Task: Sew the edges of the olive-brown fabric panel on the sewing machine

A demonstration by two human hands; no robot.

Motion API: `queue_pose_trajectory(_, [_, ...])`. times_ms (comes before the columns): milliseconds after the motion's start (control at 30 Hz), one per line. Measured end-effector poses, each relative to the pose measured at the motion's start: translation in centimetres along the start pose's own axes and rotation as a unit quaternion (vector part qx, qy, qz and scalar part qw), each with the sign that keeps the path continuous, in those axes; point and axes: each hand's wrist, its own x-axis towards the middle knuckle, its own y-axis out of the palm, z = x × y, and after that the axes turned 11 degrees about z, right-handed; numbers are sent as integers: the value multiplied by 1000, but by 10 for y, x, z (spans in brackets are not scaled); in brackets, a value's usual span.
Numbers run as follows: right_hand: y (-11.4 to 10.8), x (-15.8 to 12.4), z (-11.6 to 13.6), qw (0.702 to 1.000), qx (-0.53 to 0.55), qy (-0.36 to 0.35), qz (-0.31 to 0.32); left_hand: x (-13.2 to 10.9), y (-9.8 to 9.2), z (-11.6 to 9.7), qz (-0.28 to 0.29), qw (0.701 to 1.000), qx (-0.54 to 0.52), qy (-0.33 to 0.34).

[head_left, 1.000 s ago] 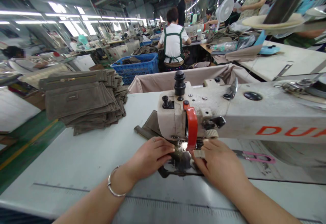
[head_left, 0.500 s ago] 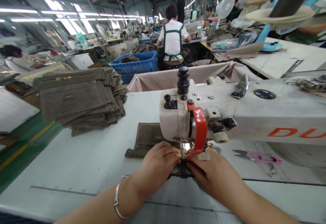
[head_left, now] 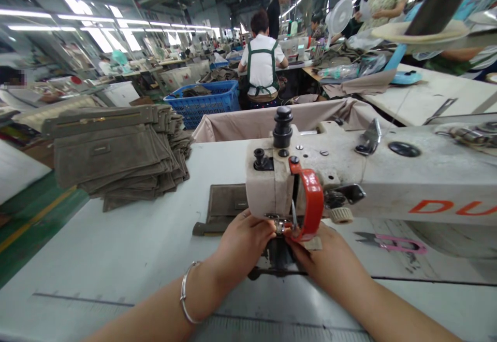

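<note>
A dark grey-brown fabric panel (head_left: 225, 201) with a small label lies under the head of a white sewing machine (head_left: 388, 171). My left hand (head_left: 244, 241) rests on its near edge, closed, with fingertips pressed together just left of the presser foot (head_left: 279, 225). Right of the foot, my right hand (head_left: 328, 254) is closed, its thumb and finger pinched at the work, partly behind the red guard (head_left: 311, 202). Both hands seem to hold the panel's edge; the exact grip is hidden by the fingers and machine.
A stack of similar fabric panels (head_left: 112, 150) stands at the table's left. Pink-handled thread snips (head_left: 396, 242) lie under the machine arm. Behind are a cloth-lined trough (head_left: 233, 127), a blue basket (head_left: 205, 101) and a seated co-worker (head_left: 262, 62).
Both hands have moved slightly away from me with the fabric along the presser foot. More of the dark metal plate in front of them shows. The view has shifted a little.
</note>
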Motion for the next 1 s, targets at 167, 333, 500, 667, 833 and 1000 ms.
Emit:
queue_pose_trajectory(167, [4,0,-1,1000,3,14,7,2,2,0,-6,1000,1,-16])
queue_pose_trajectory(333, [4,0,0,1000,6,15,12,3,0,-4,-19,999,-2,-26])
queue_pose_trajectory(500, [4,2,-1,999,28,29,27,3,0,-4,-22,999,-7,-38])
queue_pose_trajectory(667, [9,2,1,997,49,60,30,3,4,-2,-41,998,-8,-45])
queue_pose_trajectory(833, [8,6,11,995,44,93,20,-5,15,8,-90,995,10,-33])
queue_pose_trajectory(1000, [2,15,10,993,37,111,19,-5,26,32,-90,987,84,98])
